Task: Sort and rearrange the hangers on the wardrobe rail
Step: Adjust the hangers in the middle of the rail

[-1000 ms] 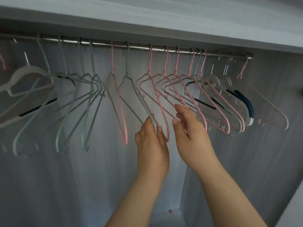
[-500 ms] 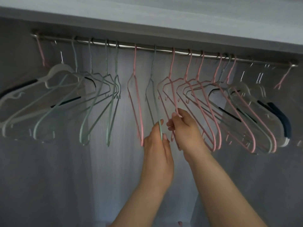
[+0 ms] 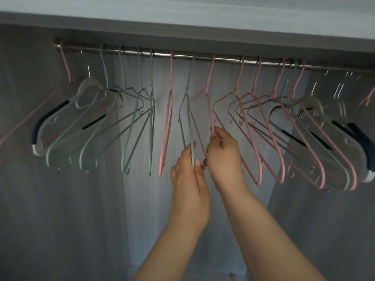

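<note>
A metal rail (image 3: 223,59) runs across the wardrobe under the top shelf, hung with pink, green and clear hangers. My left hand (image 3: 189,179) pinches the lower end of a green hanger (image 3: 187,102) at the middle of the rail. Right beside it, my right hand (image 3: 223,153) grips the arm of a pink hanger (image 3: 207,98). A single pink hanger (image 3: 169,110) hangs just left of the green one. Several green hangers (image 3: 140,118) cluster further left, and several pink hangers (image 3: 259,122) cluster to the right.
Clear hangers with dark pads hang at the far left (image 3: 67,118) and far right (image 3: 341,126) of the rail. The shelf board (image 3: 182,19) lies close above the rail. The grey back wall (image 3: 81,209) stands behind.
The view has swung so the rail sits further right in frame. My right hand has closed on the pink hanger and pulled it left, away from the pink cluster. My left hand keeps hold of the green hanger.
</note>
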Tool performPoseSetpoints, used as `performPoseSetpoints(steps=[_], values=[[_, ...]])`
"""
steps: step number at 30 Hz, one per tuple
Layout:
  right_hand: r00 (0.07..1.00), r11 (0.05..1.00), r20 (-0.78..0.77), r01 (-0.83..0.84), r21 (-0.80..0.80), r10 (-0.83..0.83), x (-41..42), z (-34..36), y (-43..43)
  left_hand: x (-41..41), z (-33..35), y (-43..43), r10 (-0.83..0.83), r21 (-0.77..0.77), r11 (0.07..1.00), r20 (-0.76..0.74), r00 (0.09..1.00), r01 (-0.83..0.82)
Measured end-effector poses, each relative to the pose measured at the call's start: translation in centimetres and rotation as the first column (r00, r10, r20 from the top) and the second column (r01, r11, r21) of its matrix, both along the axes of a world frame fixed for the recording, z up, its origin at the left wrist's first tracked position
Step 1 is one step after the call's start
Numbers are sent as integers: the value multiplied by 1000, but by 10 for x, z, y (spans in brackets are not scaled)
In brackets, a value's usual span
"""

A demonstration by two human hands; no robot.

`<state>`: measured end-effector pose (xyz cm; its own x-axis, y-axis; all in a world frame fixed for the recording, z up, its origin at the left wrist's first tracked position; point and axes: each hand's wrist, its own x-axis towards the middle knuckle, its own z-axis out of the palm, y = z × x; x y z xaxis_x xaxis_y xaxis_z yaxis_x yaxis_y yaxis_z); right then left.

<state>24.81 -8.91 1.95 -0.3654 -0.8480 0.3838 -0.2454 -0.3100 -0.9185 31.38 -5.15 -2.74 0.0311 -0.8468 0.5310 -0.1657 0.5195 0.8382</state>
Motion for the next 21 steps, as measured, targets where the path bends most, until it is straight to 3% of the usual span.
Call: performPoseSetpoints(steps=[6,9,12,14,16,19,21], values=[[995,998,-93,-24,54,29,-3,3,11,-3,0,1,12,-24,1000,16,1000,-12],[905,985,-422,26,172,50,-9,6,34,-5,-1,0,30,-41,999,37,999,-28],[746,992,-664,114,45,-56,-20,14,72,-10,1,10,92,-49,995,69,993,-88],[731,989,-667,103,-102,-145,-31,22,93,-16,3,19,135,-53,990,60,989,-132],[778,977,-596,111,-183,-200,-46,26,103,-24,4,28,169,-86,983,42,985,-165],[846,984,-503,130,-125,-175,-65,25,100,-32,9,40,272,-265,927,-5,962,-263],[902,996,-423,83,-33,-89,-73,22,98,-41,13,51,210,-374,903,-53,976,-214]])
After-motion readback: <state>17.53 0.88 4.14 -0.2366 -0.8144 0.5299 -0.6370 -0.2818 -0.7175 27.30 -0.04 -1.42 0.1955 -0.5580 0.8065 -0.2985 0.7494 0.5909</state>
